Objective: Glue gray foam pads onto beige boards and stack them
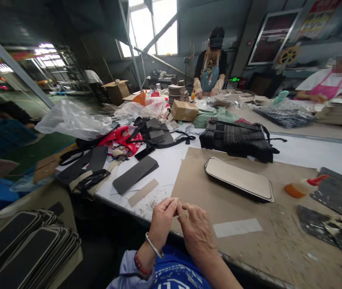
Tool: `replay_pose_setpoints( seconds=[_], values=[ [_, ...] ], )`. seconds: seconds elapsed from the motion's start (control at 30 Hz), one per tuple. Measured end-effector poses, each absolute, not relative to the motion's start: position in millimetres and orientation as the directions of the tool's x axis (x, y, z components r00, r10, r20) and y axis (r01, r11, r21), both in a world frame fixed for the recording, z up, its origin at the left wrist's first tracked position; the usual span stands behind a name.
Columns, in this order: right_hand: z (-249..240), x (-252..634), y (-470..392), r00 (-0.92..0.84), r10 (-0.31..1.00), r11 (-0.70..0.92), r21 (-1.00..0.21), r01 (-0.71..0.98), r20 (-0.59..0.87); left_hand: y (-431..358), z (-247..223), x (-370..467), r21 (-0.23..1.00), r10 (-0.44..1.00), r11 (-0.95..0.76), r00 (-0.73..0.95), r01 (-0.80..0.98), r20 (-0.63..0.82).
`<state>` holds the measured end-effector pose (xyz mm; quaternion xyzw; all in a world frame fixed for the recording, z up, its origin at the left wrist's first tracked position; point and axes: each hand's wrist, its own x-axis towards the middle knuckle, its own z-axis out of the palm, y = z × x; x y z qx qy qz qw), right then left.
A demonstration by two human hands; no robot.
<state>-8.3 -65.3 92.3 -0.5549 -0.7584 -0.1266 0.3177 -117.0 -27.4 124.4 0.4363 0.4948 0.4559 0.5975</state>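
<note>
My left hand [164, 220] and my right hand [195, 225] meet at the table's front edge, thumbs and fingertips pinched together. Whatever lies between the fingertips is too small or hidden to make out. Beyond them on brown board [190, 176] rests a small stack of rounded beige panels [238, 176] with dark edges. A pale translucent strip [237, 227] lies to the right of my right hand. Left of the board are a tan strip [143, 192] and dark grey panels [136, 174].
A glue bottle [300, 188] with a red tip lies at right, near glue-spotted dark sheets [333, 190]. A bundle of black pieces [237, 138] stands behind the beige stack. Stacked dark panels [35, 245] sit low at left. Two co-workers [209, 72] stand or sit across the table.
</note>
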Motion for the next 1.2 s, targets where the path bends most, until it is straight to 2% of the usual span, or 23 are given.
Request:
replay_pose_setpoints(
  seconds=[0.13,0.3,0.47,0.57,0.67,0.8,0.97,1.2],
  values=[
    [96.4,-2.6,-75.7,-0.234,0.75,0.344,-0.064,0.937,0.619,-36.4,122.3,-112.7,0.991,0.991,0.132,0.011,0.012,-0.132],
    [100.5,1.7,-77.5,-0.248,0.731,0.394,-0.098,0.914,0.636,-39.8,115.2,-112.1,0.992,0.991,0.128,-0.047,-0.012,-0.129],
    [101.5,8.5,-74.4,-0.273,0.753,0.411,-0.105,0.905,0.599,-34.7,114.4,-118.3,0.971,0.972,0.215,0.124,-0.105,-0.202],
    [100.7,11.2,-72.1,-0.275,0.774,0.391,-0.089,0.916,0.571,-28.3,117.3,-124.9,0.981,0.957,0.19,0.232,-0.045,-0.174],
    [100.3,9.4,-68.2,-0.276,0.789,0.38,-0.083,0.921,0.549,-20.2,117.0,-128.8,0.989,0.958,0.151,0.246,-0.002,-0.145],
    [103.6,2.3,-58.7,-0.262,0.794,0.376,-0.104,0.921,0.548,-10.2,112.1,-125.1,0.971,0.956,0.224,0.213,-0.089,-0.201],
    [113.0,-5.5,-45.0,-0.272,0.76,0.423,-0.132,0.896,0.591,-0.4,110.2,-118.3,0.865,0.909,0.403,0.246,-0.301,-0.338],
    [118.9,-14.4,-29.3,-0.287,0.746,0.446,-0.132,0.885,0.601,17.6,110.8,-121.2,0.822,0.885,0.454,0.279,-0.345,-0.373]
  ],
)
